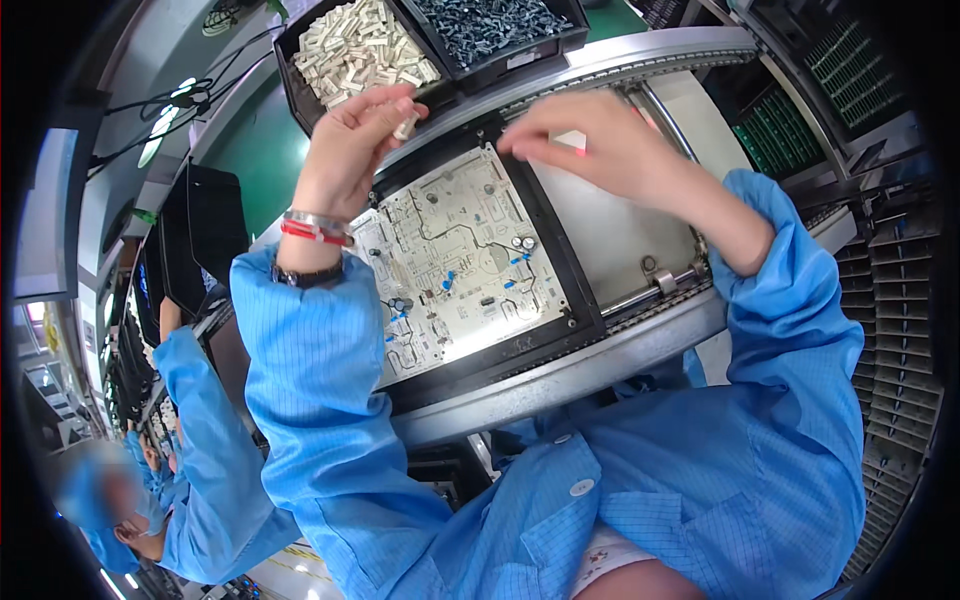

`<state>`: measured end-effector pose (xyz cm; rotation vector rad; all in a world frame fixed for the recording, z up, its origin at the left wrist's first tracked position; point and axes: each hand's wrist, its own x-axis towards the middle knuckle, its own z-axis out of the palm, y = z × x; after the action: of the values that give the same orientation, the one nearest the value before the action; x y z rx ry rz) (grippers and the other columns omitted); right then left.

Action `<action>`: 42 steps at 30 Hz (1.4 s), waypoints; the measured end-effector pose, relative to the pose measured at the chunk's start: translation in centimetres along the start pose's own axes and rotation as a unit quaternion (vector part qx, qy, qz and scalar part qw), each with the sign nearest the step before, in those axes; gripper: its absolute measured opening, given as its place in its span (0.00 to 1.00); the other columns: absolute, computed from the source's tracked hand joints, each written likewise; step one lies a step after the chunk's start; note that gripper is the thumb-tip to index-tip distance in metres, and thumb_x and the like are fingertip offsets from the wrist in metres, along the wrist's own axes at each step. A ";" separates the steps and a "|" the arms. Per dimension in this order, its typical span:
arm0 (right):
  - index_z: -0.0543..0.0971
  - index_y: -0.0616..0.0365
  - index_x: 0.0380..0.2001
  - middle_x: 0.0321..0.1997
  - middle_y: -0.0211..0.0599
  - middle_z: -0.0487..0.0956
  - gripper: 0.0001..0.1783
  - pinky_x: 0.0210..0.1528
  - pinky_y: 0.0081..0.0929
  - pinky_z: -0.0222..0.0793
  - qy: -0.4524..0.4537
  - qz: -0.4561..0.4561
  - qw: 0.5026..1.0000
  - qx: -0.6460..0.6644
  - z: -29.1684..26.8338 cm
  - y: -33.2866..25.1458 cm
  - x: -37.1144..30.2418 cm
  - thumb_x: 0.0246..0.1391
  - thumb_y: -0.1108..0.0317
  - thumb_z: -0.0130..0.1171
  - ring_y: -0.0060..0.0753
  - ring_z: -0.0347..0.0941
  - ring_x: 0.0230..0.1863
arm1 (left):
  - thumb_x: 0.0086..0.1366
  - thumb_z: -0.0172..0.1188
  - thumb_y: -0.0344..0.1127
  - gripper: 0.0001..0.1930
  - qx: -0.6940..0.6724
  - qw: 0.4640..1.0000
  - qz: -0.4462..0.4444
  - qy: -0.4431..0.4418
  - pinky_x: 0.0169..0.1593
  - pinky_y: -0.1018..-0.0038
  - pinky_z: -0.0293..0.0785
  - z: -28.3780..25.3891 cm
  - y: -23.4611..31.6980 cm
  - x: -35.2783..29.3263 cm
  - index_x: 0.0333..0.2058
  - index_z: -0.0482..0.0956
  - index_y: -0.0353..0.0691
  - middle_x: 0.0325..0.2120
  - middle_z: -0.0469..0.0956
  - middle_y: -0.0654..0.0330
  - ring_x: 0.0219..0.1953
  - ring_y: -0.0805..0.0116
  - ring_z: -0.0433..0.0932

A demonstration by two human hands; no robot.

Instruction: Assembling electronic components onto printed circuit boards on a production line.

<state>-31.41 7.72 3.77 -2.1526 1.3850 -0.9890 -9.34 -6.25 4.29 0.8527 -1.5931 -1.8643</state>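
Note:
My left hand [352, 145] is closed in a pinch on a small cream-white block-shaped component [405, 126], just in front of the bin of similar parts. A printed circuit board [460, 262] lies below, white-faced, with several small blue, black and silver parts standing on it. It sits in a black carrier frame [552, 215]. Over the frame's far right corner, my right hand [605, 145] hovers with thumb and fingertips brought together. Blur hides whatever those fingertips may hold.
A black bin of cream-white parts [360, 50] and a black bin of dark blue parts [490, 28] stand behind the board. The metal conveyor rail [570, 375] runs along the near side. At left, a co-worker in a blue sleeve [215, 440] works; slotted racks [895, 340] stand at right.

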 end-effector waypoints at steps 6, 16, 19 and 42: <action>0.76 0.59 0.42 0.35 0.34 0.77 0.16 0.39 0.22 0.70 0.044 0.004 0.994 0.100 1.4 -1.5 1.0 0.48 0.68 0.62 0.23 0.73 0.33 | 0.60 0.59 0.28 0.17 -0.130 0.991 -0.034 0.021 0.41 0.81 0.76 4.5 -2.5 -3.7 0.47 0.69 0.36 0.39 0.77 0.59 0.38 0.74 0.77; 0.73 0.56 0.44 0.38 0.30 0.76 0.19 0.41 0.20 0.65 -0.083 -0.036 0.980 0.178 3.3 -2.3 1.1 0.44 0.71 0.60 0.22 0.69 0.39 | 0.59 0.59 0.25 0.22 -0.153 0.984 -0.012 0.094 0.45 0.74 0.78 5.9 -3.4 -8.7 0.51 0.63 0.33 0.41 0.74 0.55 0.42 0.68 0.76; 0.74 0.55 0.43 0.38 0.28 0.76 0.20 0.42 0.20 0.64 -0.115 -0.033 0.971 0.209 3.9 -2.3 1.0 0.43 0.72 0.60 0.21 0.68 0.39 | 0.59 0.59 0.26 0.23 -0.149 0.984 -0.006 0.099 0.46 0.71 0.77 6.0 -3.8 -10.0 0.52 0.63 0.32 0.44 0.73 0.54 0.42 0.65 0.76; 0.82 0.52 0.32 0.44 0.23 0.80 0.10 0.57 0.37 0.57 -0.085 -0.043 0.977 -0.189 5.9 0.6 -2.2 0.42 0.71 0.63 0.34 0.66 0.52 | 0.62 0.47 0.27 0.13 0.024 0.919 -0.022 0.394 0.42 0.79 0.70 -2.1 -5.4 -29.5 0.46 0.69 0.31 0.46 0.71 0.56 0.43 0.69 0.74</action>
<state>-28.03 9.17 -1.31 -2.5219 1.5015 -0.5845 11.60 15.29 2.25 1.4351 -1.1012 -1.2379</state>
